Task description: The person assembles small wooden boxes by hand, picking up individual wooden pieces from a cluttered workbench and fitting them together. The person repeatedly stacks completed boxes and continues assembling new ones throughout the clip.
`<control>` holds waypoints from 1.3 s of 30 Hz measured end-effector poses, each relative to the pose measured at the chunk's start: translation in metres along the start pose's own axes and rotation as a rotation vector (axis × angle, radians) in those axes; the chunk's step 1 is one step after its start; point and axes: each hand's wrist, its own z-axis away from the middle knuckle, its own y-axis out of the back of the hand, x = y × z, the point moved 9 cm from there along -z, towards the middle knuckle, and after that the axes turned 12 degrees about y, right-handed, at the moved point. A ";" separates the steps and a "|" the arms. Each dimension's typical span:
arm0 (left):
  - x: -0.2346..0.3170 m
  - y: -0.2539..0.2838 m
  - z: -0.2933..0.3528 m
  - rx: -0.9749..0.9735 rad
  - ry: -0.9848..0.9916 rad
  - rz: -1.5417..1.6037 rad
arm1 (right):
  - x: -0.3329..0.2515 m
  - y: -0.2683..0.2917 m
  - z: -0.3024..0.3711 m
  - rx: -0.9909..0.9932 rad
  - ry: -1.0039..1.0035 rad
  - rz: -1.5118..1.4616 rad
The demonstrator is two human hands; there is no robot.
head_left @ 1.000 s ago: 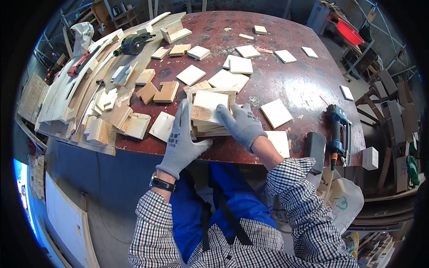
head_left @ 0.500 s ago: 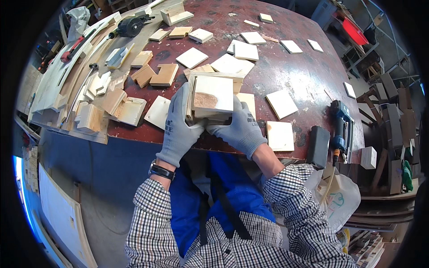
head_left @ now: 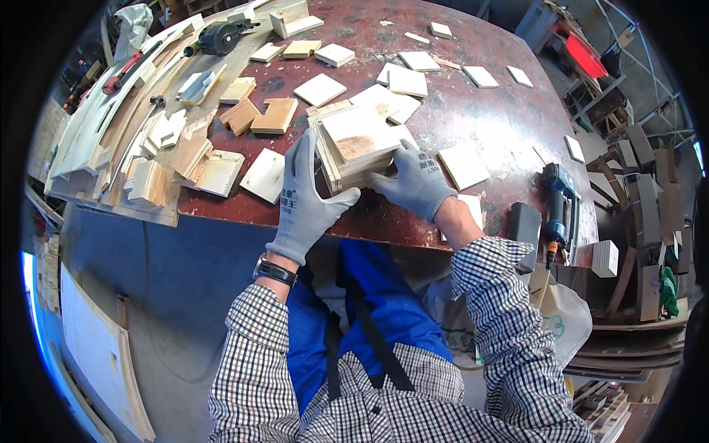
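A pale box-shaped wooden block (head_left: 369, 140) of layered boards, with a brown knot patch on its top face, is tilted over the near middle of the table. Both hands wear grey gloves. My right hand (head_left: 419, 179) grips the block's near right side, thumb in front and fingers along the edge. At the left side, my left hand (head_left: 303, 184) has its fingers stretched along the block and its thumb spread apart below it. The block's underside is hidden. Loose square wood pieces lie around it, one (head_left: 264, 176) left of my left hand and another (head_left: 464, 166) to the right.
The dark red table (head_left: 509, 125) carries several scattered wood squares. A nail gun (head_left: 557, 210) with a hose lies at the right edge beside a dark block (head_left: 524, 235). Boards, wood offcuts (head_left: 151, 181) and a black power tool (head_left: 220, 37) occupy the left.
The block has turned and tilted, shifting slightly right. My left hand's fingers have loosened from it, and my right hand has moved right with it.
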 end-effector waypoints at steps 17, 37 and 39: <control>-0.013 -0.006 -0.006 -0.077 0.066 0.091 | -0.002 -0.026 0.012 -0.152 -0.118 0.033; -0.008 -0.010 0.001 0.042 0.034 0.012 | 0.016 -0.015 0.005 -0.084 0.040 -0.033; -0.008 -0.010 -0.001 0.023 0.068 0.029 | 0.016 -0.017 0.008 -0.069 -0.024 0.005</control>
